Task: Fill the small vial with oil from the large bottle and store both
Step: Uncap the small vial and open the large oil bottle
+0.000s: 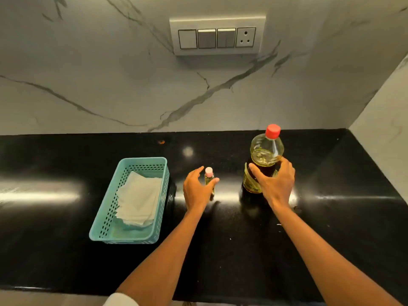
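Both arms reach forward from the bottom edge of the view over the black counter (66,250), bare from the elbow down. The left forearm slants up and to the right; a bit of white sleeve (120,300) shows at its lower end, cut off by the frame. The left hand (196,189) is turned with its back toward the camera and curls round the small vial (209,176). The thumb lies across the front of the vial and the fingers curve round its far left side, so the vial is pinched between them. The vial stands upright on the counter, just right of the basket (103,219), with a pale pink cap on top and yellowish oil inside. Its lower part is hidden behind the thumb and palm.

The right forearm slants up and to the left. The right hand (276,184) wraps the middle of the large bottle (266,151), thumb on the left side and fingers spread round the right, gripping it. The bottle stands upright near the back of the counter, well right of the vial, with its red cap on and yellow oil below the shoulder. The hand covers much of its label and lower body.

The teal basket holds a stack of folded white napkins (140,197). A switch panel (217,37) sits on the marble wall (88,74) behind.
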The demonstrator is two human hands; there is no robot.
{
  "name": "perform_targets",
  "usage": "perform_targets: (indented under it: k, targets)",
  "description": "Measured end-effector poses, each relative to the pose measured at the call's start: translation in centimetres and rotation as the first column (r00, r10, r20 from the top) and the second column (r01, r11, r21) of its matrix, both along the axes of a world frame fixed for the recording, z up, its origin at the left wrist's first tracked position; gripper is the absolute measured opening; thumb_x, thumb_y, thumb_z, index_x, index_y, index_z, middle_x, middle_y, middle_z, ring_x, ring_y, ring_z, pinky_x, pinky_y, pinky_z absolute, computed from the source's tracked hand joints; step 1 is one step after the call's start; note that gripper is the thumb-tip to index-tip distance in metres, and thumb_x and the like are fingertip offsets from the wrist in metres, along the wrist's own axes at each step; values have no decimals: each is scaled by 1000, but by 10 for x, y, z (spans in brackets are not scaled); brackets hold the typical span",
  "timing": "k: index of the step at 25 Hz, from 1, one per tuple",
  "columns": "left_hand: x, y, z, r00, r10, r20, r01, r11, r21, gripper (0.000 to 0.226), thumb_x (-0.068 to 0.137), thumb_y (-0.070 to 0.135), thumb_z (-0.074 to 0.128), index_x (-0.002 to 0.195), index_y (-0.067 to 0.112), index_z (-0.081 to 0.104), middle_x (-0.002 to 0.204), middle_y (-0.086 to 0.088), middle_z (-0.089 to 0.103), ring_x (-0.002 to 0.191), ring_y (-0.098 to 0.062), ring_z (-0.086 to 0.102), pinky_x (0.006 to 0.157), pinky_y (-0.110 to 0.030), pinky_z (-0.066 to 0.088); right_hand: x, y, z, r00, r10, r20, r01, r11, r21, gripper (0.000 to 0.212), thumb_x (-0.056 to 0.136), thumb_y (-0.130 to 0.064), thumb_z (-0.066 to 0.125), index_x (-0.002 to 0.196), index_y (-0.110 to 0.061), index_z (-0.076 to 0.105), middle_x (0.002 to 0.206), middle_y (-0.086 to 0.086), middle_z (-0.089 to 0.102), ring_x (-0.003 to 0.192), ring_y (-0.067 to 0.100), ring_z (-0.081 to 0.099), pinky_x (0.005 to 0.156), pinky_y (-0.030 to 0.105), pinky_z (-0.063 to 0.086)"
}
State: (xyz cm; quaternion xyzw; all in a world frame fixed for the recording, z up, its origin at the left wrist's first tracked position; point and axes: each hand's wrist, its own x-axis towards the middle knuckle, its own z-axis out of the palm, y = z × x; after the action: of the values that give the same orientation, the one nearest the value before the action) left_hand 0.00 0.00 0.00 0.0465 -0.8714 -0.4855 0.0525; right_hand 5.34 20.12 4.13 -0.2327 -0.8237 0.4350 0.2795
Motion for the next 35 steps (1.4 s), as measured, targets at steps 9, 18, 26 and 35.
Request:
perform_targets:
  k: [9,18,26,35]
  targets:
    - [-4,-13,-3,992,-91,89,92,996,-10,38,77,28,85,112,18,74,106,2,75,99,-9,64,87,-25,52,-2,5,4,1000,22,-22,-23,998,-56,69,65,-51,85,116,-14,57,109,-4,65,96,7,61,76,8,47]
    - [40,-44,-7,988,-145,56,146,989,-22,42,76,29,86,115,18,74,107,5,75,99,-7,68,86,-14,50,48,-10,7,1000,-23,-14,22,997,-72,62,63,-45,88,109,-16,59,102,-5,67,92,7,64,76,11,48]
    - [57,-59,-11,982,-178,68,178,984,7,50,76,30,86,122,25,67,102,19,65,96,4,62,82,4,39,78,-25,14,996,-91,-7,91,995,33,95,60,-49,89,134,-11,44,131,7,53,121,21,52,99,28,45]
    - [64,-58,-9,955,-273,-119,270,962,-42,33,81,30,82,112,23,74,102,14,74,90,4,66,81,-5,47,51,-114,5,861,399,316,-462,873,158,52,87,-57,57,123,-20,61,89,-8,65,72,5,58,69,26,54]
